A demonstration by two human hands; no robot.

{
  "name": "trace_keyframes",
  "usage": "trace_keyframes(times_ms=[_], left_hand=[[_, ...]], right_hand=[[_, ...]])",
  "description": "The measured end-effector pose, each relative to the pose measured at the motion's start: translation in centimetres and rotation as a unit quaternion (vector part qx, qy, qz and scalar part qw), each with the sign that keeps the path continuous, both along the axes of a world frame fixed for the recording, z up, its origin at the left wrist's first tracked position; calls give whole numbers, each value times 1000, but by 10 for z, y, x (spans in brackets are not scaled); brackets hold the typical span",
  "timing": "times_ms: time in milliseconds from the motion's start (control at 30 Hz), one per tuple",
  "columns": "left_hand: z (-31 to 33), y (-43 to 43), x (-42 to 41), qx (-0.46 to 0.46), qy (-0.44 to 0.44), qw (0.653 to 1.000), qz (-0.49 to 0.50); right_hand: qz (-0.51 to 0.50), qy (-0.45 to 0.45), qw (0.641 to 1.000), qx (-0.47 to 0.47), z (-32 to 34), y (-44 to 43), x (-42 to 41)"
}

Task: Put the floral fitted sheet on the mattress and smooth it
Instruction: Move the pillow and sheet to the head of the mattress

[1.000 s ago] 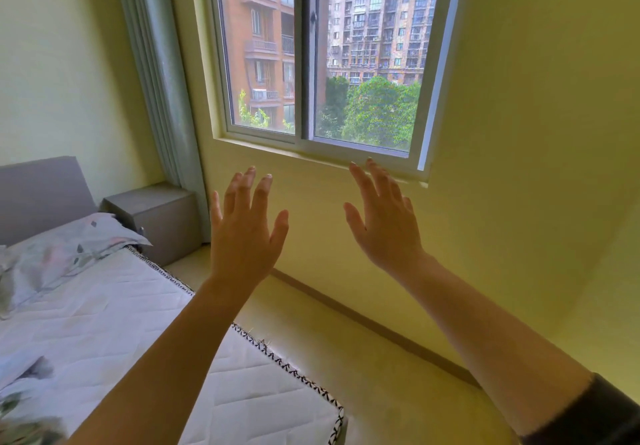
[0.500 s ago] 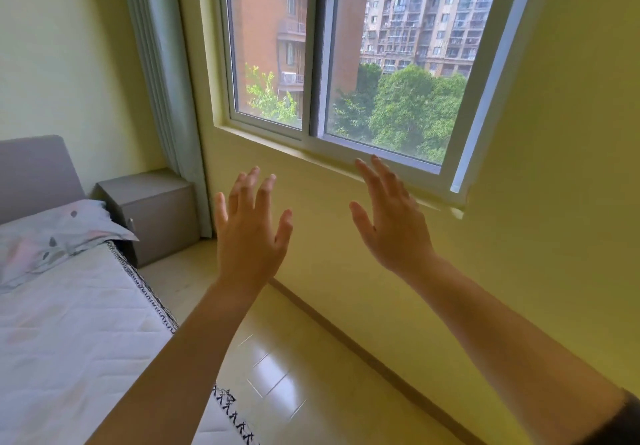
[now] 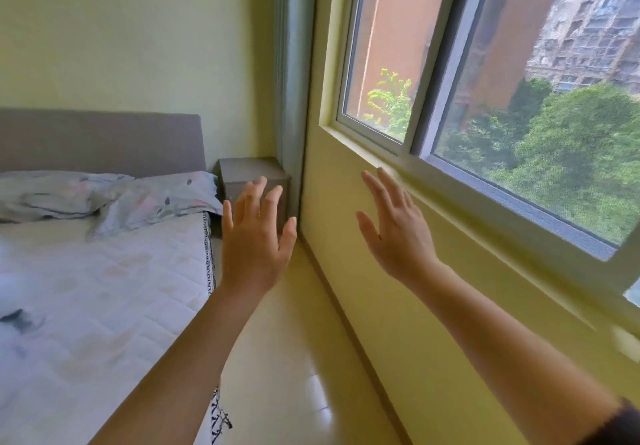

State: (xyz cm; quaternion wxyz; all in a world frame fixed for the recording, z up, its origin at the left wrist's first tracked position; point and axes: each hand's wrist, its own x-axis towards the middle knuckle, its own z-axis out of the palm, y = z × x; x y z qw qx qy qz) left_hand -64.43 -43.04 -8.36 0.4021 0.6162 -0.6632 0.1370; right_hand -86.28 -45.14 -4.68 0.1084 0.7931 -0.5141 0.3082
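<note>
The bare white quilted mattress (image 3: 104, 306) fills the left of the view, with a patterned trim along its right edge. Floral fabric lies at its head end as two pillows (image 3: 152, 198) against the grey headboard (image 3: 97, 139). A blurred scrap of patterned fabric (image 3: 17, 316) shows at the far left edge. My left hand (image 3: 254, 236) is raised in the air over the floor gap beside the bed, fingers straight and spread, holding nothing. My right hand (image 3: 394, 233) is raised the same way in front of the wall below the window, also empty.
A grey bedside cabinet (image 3: 249, 174) stands in the corner behind my left hand. A grey curtain (image 3: 294, 81) hangs beside the window (image 3: 485, 98). A narrow strip of glossy floor (image 3: 294, 358) runs between the mattress and the yellow wall (image 3: 381, 306).
The view has swung left toward the head of the bed, so headboard and pillows come into view. Both hands stay raised, open and empty.
</note>
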Motion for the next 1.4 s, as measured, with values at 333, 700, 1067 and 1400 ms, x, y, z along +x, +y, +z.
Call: trace_keyframes(times_ms=[333,700,1067,1400], left_hand=[[-8,-55,31,55,-41,980,189],[-43,-218,140,73,-22,953,292],[-44,-443,262,106,4,939,328],[-94,-660,360,150,30,897,415]], right_hand=[[172,-22,984,41,-27,-142,54],[280,-14,959,45,-50,-351,194],[311,22,949,58,-58,-588,326],[364,63,925,85,-96,-841,445]])
